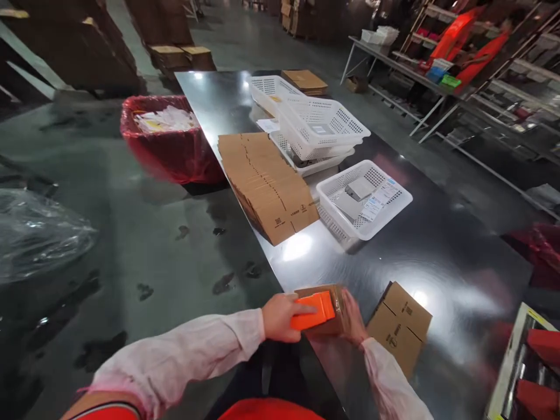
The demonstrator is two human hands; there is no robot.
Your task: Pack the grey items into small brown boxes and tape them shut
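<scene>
My left hand (280, 318) grips a bright orange rectangular item (314, 310) and holds it against the open top of a small cardboard box (335, 309). My right hand (353, 318) presses on the far side of that box, which rests near the edge of a steel table (437, 251). Just beyond my right hand lies a folded cardboard box (400, 326). The box's inside is hidden by the orange item and my hands.
A stack of flattened cardboard (266, 186) and white plastic baskets (363, 201) stand farther along the table. A red-lined bin (170, 140) sits beyond the left edge. A tray of orange items (525, 364) sits at lower right. A co-worker (481, 49) stands by distant shelving.
</scene>
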